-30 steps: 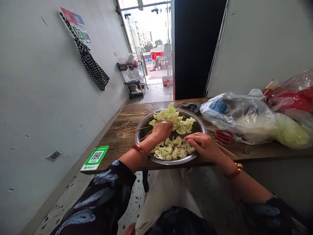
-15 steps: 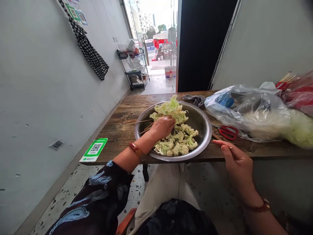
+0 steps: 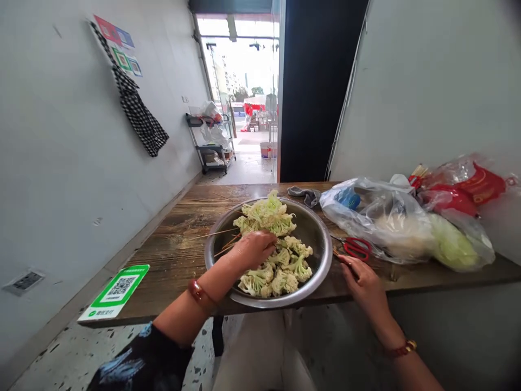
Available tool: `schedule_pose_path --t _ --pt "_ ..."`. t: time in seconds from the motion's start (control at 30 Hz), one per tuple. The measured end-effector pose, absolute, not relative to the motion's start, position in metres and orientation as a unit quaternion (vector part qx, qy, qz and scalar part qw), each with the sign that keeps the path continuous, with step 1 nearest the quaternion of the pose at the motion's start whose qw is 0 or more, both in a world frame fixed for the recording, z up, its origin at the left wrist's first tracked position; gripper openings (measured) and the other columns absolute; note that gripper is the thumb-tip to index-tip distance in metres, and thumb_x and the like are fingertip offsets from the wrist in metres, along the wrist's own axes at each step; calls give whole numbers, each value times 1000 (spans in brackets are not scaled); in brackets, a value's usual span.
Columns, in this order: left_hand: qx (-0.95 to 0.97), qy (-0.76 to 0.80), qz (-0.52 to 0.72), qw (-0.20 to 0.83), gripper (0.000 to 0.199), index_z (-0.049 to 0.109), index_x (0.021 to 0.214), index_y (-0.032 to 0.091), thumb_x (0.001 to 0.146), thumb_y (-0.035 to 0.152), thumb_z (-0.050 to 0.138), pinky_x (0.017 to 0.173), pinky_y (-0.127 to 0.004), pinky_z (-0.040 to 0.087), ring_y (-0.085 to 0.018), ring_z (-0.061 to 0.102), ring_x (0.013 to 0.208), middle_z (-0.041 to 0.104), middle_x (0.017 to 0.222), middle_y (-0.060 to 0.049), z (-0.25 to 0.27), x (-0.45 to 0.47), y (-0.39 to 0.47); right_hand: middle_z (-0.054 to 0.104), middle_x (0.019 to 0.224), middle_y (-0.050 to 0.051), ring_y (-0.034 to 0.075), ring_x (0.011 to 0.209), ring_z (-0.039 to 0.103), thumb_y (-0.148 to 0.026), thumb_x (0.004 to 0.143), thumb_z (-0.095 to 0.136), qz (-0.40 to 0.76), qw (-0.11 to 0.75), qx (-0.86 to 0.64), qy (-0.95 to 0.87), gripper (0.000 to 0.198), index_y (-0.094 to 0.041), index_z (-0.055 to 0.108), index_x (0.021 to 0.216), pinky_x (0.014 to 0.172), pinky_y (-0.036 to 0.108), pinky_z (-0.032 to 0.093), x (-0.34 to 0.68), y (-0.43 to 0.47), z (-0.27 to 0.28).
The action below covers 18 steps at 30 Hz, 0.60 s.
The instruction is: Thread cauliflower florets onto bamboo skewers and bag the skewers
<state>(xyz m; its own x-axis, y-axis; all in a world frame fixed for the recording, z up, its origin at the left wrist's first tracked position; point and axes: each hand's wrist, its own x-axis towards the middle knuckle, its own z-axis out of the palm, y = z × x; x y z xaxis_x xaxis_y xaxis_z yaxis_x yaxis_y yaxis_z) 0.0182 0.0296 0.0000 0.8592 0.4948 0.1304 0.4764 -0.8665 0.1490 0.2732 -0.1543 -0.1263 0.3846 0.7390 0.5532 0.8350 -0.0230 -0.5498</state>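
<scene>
A wide steel bowl point(image 3: 326, 260) holds cut cauliflower florets point(image 3: 285, 282). More cauliflower point(image 3: 266, 212) is heaped at its far side, with thin wooden skewers point(image 3: 211, 234) sticking out to the left over the rim. My left hand point(image 3: 254, 250) is inside the bowl among the florets, fingers curled down; what they close on is hidden. Just outside the right rim, my right hand point(image 3: 362, 279) has its thumb and fingertips pinched on the thin wooden sticks point(image 3: 336, 252) lying on the table. Red-handled scissors point(image 3: 357, 248) lie just beyond those fingers.
The bowl stands near the front edge of the wooden table point(image 3: 175, 244). Clear plastic bags point(image 3: 391, 222) of food crowd the right side. A grey cloth point(image 3: 305, 194) lies behind the bowl. At the front left corner is a green QR-code card point(image 3: 118, 290).
My right hand has moved in to the sticks beside the bowl, and its fingers have closed on them. My left hand stays among the cauliflower. The camera view has tilted up.
</scene>
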Motion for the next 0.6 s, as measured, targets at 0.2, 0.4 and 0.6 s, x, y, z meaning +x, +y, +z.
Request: schedule_pose_path --t 0.2,0.4,0.6 --pt "950 274 126 87 20 68 96 20 84 22 52 74 -25 45 -18 64 85 70 91 -5 2 10 30 67 107 15 28 101 62 -37 93 44 -135 275 -746 -591 38 -15 65 116 90 43 49 309 -124 -149" --pt "949 275 123 93 21 68 96 20 86 24 50 75 -26 46 -19 64 89 70 97 -6 1 8 27 65 92 13 28 93 60 -40 92 44 -99 326 -760 -553 33 -18 68 98 90 43 45 306 -122 -153" --pt "950 258 148 98 22 68 95 21 88 24 48 75 -27 46 -19 64 87 69 93 -6 -1 10 33 65 92 16 27 85 62 -48 95 29 -119 378 -800 -451 47 -15 62 96 78 40 48 316 -126 -136"
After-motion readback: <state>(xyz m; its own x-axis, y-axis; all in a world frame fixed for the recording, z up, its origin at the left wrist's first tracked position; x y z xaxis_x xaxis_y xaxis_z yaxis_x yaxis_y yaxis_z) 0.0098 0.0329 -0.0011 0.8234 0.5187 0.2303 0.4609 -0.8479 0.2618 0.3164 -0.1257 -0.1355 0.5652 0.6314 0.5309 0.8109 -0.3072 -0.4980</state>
